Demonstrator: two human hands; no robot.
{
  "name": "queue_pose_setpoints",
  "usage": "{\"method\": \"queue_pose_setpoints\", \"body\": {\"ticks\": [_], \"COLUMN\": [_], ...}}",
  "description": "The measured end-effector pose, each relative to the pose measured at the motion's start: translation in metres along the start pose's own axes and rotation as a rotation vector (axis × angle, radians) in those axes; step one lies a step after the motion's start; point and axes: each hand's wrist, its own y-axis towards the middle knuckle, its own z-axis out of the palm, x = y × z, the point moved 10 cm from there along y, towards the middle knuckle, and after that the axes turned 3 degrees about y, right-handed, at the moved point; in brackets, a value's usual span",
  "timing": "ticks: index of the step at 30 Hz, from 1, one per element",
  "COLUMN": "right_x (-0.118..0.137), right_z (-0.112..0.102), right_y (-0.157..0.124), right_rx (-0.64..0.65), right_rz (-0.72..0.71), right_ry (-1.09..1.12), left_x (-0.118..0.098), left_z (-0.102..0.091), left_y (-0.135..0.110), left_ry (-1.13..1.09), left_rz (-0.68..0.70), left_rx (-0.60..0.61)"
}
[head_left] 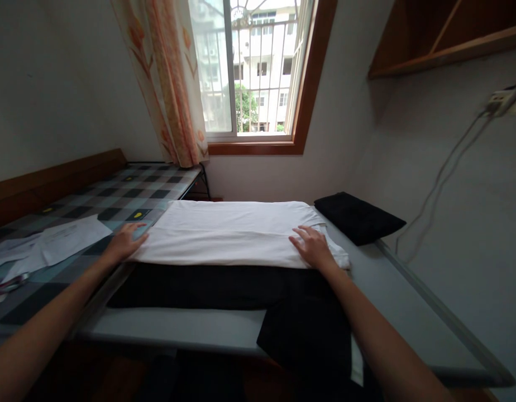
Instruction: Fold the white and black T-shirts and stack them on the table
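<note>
A white garment [228, 231] lies folded into a long flat strip across the grey table [383, 290]. My left hand [126, 241] rests open on its left end, fingers flat. My right hand [312, 245] lies open on its right end, fingers spread and pressing the cloth. Under the white garment a black garment [241, 287] is spread out, and part of it hangs over the table's front edge.
A folded black cloth [358, 216] lies at the table's far right. A checkered bed [115, 195] with white papers [61, 240] stands to the left. Behind are a window [249, 67], a curtain [170, 78] and a wall shelf [446, 33].
</note>
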Motion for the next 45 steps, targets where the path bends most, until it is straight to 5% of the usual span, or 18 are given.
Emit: {"method": "queue_pose_setpoints", "body": {"ticks": [5,9,13,17,23,28,33,40,45], "right_x": [0.031,0.030,0.027,0.027,0.024,-0.002,-0.025,-0.024,-0.025], "right_z": [0.041,0.047,0.045,0.044,0.046,0.046,0.047,0.048,0.048], "right_y": [-0.009,-0.012,-0.011,-0.010,-0.010,-0.008,-0.007,-0.006,-0.005], "right_rx": [0.222,0.280,0.284,0.283,0.316,0.312,0.328,0.289,0.280], "right_rz": [-0.168,-0.166,-0.148,-0.148,-0.149,-0.058,-0.003,-0.046,-0.059], "right_ry": [-0.044,-0.061,-0.047,-0.036,-0.024,-0.056,-0.051,-0.050,-0.033], "left_x": [-0.112,-0.190,-0.237,-0.256,-0.248,-0.215,-0.163,-0.090,-0.063], "left_z": [0.027,0.062,0.085,0.093,0.092,0.094,0.093,0.057,0.049], "left_y": [-0.012,-0.026,-0.033,-0.035,-0.034,-0.019,-0.001,-0.001,-0.005], "left_ry": [-0.144,-0.105,-0.072,-0.016,0.015,0.038,0.071,0.089,0.034], "left_rz": [0.307,0.442,0.467,0.460,0.462,0.387,0.148,-0.324,-0.460], "left_rx": [0.023,0.162,0.271,0.266,0.261,0.281,0.258,0.028,0.006]}}
